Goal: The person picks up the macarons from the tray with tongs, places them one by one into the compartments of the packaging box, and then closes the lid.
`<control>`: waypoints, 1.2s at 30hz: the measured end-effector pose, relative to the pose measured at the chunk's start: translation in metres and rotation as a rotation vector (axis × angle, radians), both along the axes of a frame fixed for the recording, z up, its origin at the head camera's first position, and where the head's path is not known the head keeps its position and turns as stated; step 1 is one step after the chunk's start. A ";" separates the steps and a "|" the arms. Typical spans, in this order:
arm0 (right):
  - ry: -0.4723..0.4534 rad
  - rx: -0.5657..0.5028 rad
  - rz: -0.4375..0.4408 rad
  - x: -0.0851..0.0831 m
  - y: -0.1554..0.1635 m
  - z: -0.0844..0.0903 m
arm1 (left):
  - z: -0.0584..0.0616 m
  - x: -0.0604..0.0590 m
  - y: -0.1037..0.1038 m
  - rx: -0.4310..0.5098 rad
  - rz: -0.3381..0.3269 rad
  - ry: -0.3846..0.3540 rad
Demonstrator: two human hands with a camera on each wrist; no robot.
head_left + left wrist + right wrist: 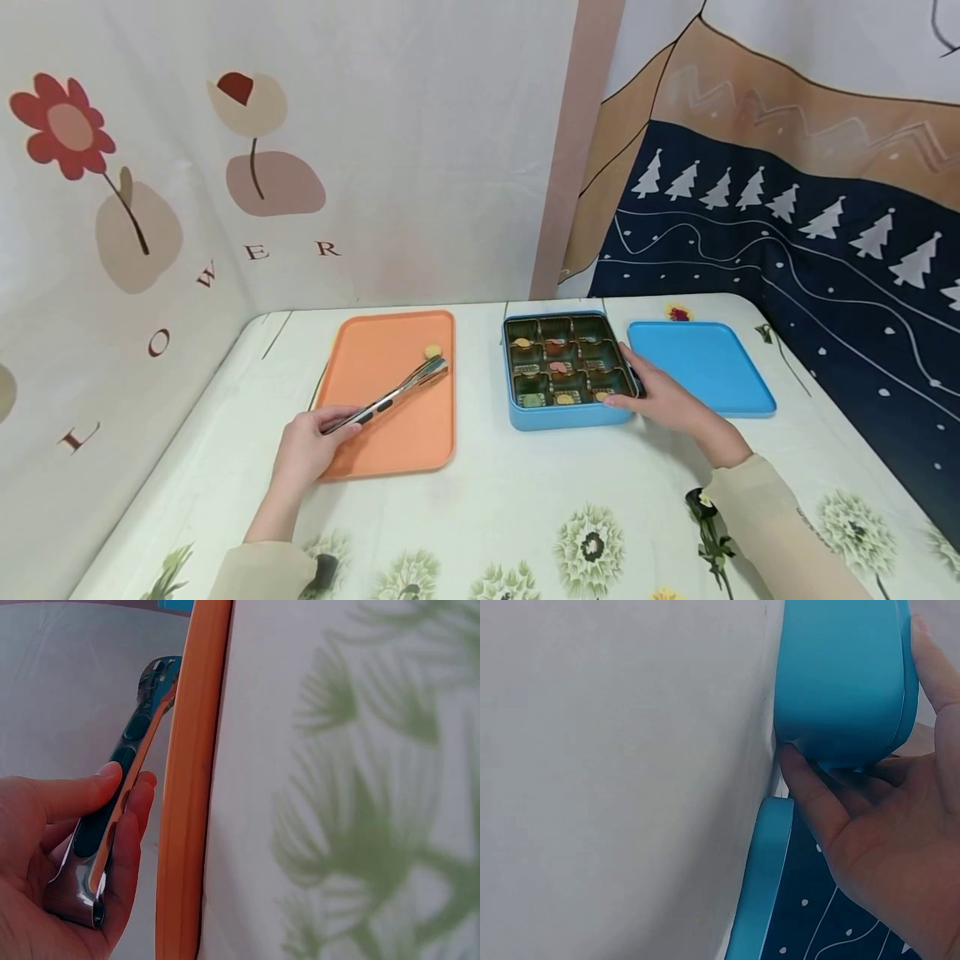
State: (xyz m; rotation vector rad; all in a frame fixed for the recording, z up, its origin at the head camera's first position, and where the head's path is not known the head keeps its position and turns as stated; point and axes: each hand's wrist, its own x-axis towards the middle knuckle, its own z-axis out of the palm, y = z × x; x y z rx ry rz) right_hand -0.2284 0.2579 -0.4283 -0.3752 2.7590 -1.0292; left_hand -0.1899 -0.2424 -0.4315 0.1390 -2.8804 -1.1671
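Observation:
My left hand (307, 446) holds metal tongs (120, 780) with dark grip pads, thumb on one arm and fingers on the other. The tongs slant over an orange tray (375, 354), their tips beside a small round yellow cookie (432, 351). I cannot tell whether the tips touch it. My right hand (663, 400) grips the right side of a blue box (573, 417), thumb at the top rim and fingers against the side wall. Inside the box, a dark compartmented insert (542, 367) holds several small pieces: yellow, pink, red and green.
A flat blue lid (701, 367) lies on the table right of the box, close to my right hand. The table is covered by a white floral cloth (480, 517). Printed curtains (420, 150) hang along its back and sides.

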 end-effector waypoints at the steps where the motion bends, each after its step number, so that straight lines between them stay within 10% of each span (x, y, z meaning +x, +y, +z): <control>1: 0.001 0.000 0.000 0.000 0.000 0.000 | 0.000 0.000 0.000 0.003 0.004 -0.006; 36: -0.001 -0.014 -0.004 -0.001 0.001 -0.003 | 0.028 -0.018 0.029 0.188 -0.051 0.007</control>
